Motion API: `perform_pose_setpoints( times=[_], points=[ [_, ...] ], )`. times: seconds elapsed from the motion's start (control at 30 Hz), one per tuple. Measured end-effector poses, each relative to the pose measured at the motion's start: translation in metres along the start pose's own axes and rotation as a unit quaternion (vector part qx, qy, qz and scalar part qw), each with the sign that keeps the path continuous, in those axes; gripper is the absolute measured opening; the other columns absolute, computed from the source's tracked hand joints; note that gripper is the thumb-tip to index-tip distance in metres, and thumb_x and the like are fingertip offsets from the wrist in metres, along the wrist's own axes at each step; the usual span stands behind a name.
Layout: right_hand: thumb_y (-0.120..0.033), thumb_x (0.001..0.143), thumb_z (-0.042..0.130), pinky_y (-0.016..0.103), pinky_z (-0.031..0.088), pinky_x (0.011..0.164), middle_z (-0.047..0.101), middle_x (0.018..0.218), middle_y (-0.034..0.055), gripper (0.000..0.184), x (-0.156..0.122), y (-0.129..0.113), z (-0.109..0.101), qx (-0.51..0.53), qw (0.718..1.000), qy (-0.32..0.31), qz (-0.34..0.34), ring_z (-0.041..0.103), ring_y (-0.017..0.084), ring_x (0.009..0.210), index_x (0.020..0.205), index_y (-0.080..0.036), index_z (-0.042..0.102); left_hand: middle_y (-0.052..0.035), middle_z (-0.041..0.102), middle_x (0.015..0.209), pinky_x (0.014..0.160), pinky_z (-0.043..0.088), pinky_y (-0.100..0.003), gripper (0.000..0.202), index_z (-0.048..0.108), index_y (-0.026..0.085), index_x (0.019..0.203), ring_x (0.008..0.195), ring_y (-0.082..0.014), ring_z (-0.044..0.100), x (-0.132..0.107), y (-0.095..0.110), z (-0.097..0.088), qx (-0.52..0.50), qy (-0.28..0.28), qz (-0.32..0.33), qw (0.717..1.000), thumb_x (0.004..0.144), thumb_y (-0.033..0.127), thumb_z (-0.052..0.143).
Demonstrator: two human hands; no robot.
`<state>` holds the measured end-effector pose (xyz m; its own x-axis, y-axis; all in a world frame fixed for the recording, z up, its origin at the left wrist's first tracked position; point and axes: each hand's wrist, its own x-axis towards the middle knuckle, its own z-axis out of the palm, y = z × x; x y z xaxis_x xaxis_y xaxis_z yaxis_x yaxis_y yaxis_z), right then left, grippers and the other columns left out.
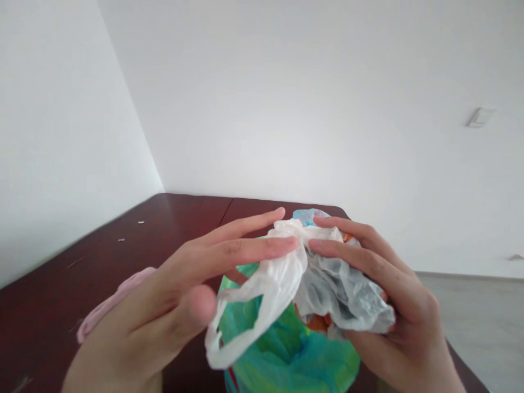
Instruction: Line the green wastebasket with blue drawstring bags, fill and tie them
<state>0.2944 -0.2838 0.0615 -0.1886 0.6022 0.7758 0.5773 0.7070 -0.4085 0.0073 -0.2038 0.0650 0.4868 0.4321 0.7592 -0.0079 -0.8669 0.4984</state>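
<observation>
A crumpled white plastic bag [282, 273] is bunched up between my two hands, one handle loop hanging down on the left. My right hand [403, 305] is closed round its greyish, wadded part, with the thumb side hidden below. Bits of orange show among the folds, and a light blue printed piece [309, 215] sticks up behind. My left hand [176, 289] has its fingers stretched out and the thumb apart; two fingertips lie against the white plastic. Below the hands is a green and blue bag [286, 349] with its mouth open upward.
A dark red-brown table [176, 218] reaches to the white walls [278, 109]. Pink cloth-like material [117, 300] lies on it beyond my left wrist, along with small white scraps [141, 222]. A grey floor [475, 311] shows at the right.
</observation>
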Motion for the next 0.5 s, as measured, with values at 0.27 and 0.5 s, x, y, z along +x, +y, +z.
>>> perform_pose_setpoints(
  times=[0.27, 0.5],
  points=[
    [-0.015, 0.091, 0.088, 0.048, 0.071, 0.112, 0.07, 0.165, 0.0136, 0.068, 0.004, 0.007, 0.013, 0.034, 0.999, -0.008, -0.008, 0.074, 0.039, 0.149, 0.155, -0.035, 0.075, -0.0022, 0.043, 0.197, 0.141, 0.054, -0.047, 0.071, 0.06, 0.049, 0.181, 0.175, -0.0334, 0.054, 0.018, -0.006, 0.001, 0.06, -0.149, 0.017, 0.987, 0.115, 0.043, 0.085],
    [-0.01, 0.087, 0.083, 0.053, 0.066, 0.122, 0.067, 0.167, 0.0138, 0.074, 0.005, 0.018, 0.022, 0.045, 0.999, -0.013, -0.005, 0.068, 0.04, 0.156, 0.156, -0.033, 0.071, -0.0067, 0.054, 0.189, 0.14, 0.055, -0.052, 0.069, 0.064, 0.047, 0.178, 0.175, -0.0352, 0.053, 0.02, -0.006, 0.014, 0.066, -0.1, 0.02, 0.993, 0.114, 0.035, 0.086]
  ],
)
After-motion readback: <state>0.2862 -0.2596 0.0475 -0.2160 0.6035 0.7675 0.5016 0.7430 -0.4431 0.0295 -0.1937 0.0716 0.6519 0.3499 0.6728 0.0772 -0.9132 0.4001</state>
